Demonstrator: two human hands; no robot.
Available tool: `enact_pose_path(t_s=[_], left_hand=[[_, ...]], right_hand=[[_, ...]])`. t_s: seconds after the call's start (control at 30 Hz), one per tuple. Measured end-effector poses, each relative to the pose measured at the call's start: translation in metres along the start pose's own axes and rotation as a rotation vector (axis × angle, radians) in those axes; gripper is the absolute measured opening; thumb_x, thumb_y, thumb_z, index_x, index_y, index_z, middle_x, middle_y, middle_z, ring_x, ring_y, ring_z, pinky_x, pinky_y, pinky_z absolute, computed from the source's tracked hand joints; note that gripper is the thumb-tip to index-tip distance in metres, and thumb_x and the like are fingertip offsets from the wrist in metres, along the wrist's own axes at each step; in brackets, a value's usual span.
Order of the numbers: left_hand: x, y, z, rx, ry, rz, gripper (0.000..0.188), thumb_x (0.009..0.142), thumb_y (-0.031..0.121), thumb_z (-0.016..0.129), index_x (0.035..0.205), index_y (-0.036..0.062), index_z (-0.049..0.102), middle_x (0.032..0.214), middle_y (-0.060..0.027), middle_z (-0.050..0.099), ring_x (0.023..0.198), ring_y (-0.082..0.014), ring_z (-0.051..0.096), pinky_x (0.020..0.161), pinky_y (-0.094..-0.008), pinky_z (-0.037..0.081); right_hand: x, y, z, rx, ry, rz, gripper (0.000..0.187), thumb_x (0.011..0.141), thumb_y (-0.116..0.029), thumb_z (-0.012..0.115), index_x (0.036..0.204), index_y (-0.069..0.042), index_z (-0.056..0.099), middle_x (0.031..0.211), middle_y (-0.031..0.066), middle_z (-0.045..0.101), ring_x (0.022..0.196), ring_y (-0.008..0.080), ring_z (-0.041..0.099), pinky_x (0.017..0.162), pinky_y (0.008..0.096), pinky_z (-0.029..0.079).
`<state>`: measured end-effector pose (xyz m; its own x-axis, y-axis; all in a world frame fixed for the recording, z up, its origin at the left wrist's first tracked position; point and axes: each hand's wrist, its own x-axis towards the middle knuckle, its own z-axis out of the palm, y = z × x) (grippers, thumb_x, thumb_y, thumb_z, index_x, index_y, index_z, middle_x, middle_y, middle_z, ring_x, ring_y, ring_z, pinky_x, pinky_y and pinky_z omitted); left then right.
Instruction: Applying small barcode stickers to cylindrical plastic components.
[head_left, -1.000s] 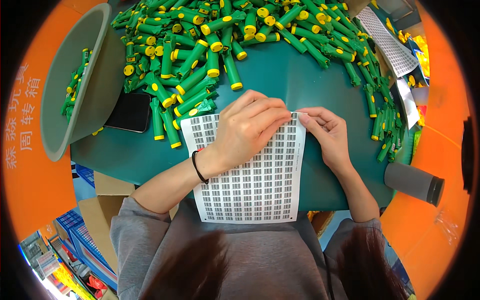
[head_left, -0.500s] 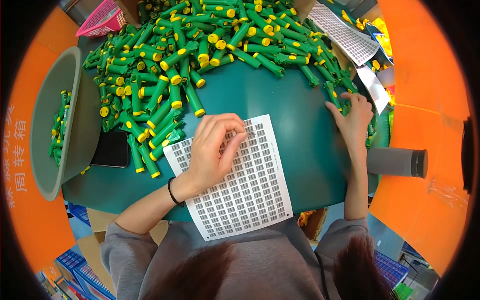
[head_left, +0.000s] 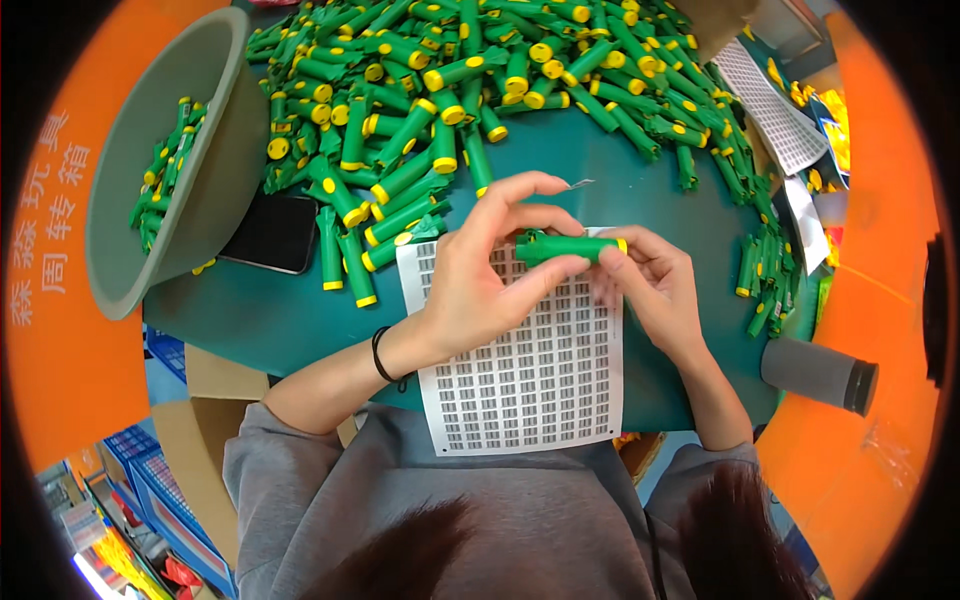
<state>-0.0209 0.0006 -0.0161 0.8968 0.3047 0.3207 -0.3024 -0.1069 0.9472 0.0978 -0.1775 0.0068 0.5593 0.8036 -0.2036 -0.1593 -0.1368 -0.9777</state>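
A green tube with a yellow end cap (head_left: 562, 247) lies level between my two hands, above a white sheet of small printed labels (head_left: 520, 400). My right hand (head_left: 655, 285) pinches the tube near its yellow end, thumb on the front. Around the crumpled end, my left hand (head_left: 480, 275) has its thumb against the tube and fingers behind it. Its index finger is raised, with a small label (head_left: 581, 184) sticking out from the fingertip. The hands partly cover the upper part of the sheet.
A large heap of green tubes (head_left: 400, 120) spreads across the far side of the green table. Left stands a grey-green tub (head_left: 225, 190) holding several tubes, beside a black phone (head_left: 272, 233). On the right are more tubes (head_left: 768, 275), a grey cylinder (head_left: 815, 372) and another label sheet (head_left: 770, 110).
My right hand has come from the tubes at the right to the middle, bringing one tube. My left hand has lifted off the sheet with a label and now meets the tube.
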Motion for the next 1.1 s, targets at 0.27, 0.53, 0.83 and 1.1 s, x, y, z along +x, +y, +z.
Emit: enact_pose_path(t_s=[0.27,0.53,0.83,1.1], left_hand=[[0.0,0.01,-0.014,0.064,0.078,-0.044,0.014,0.087,0.002,0.074,0.1,0.0018,0.068,0.121,-0.0117,0.062,0.107,-0.0117,0.06,0.086,-0.0256,0.052],[0.004,0.022,-0.014,0.017,-0.102,-0.229,0.008,0.09,0.003,0.071,0.096,-0.0016,0.068,0.106,-0.0086,0.07,0.093,-0.0114,0.064,0.086,-0.0263,0.052],[0.002,0.021,-0.015,0.066,-0.116,-0.267,0.011,0.089,0.003,0.071,0.098,-0.0036,0.068,0.103,-0.0094,0.071,0.094,-0.0119,0.066,0.087,-0.0274,0.054],[-0.001,0.021,-0.012,0.054,-0.073,-0.289,0.011,0.089,0.004,0.072,0.096,-0.0032,0.068,0.1,-0.0089,0.071,0.092,-0.0114,0.066,0.086,-0.0276,0.054]], right_hand=[[-0.006,0.027,0.01,0.161,0.062,-0.23,0.037,0.092,0.008,0.064,0.128,0.006,0.055,0.122,0.014,0.061,0.109,0.0196,0.063,0.091,0.0316,0.056],[-0.011,0.028,0.013,-0.037,0.073,-0.317,0.035,0.091,0.009,0.062,0.126,0.007,0.058,0.121,0.0134,0.062,0.109,0.0188,0.064,0.087,0.0287,0.056],[-0.01,0.028,0.014,-0.111,0.034,-0.354,0.036,0.09,0.011,0.062,0.126,0.009,0.058,0.126,0.0152,0.058,0.109,0.0207,0.064,0.084,0.0281,0.056],[-0.012,0.024,0.018,-0.093,0.049,-0.325,0.036,0.09,0.011,0.062,0.126,0.009,0.058,0.126,0.0148,0.058,0.108,0.0205,0.064,0.087,0.0287,0.056]])
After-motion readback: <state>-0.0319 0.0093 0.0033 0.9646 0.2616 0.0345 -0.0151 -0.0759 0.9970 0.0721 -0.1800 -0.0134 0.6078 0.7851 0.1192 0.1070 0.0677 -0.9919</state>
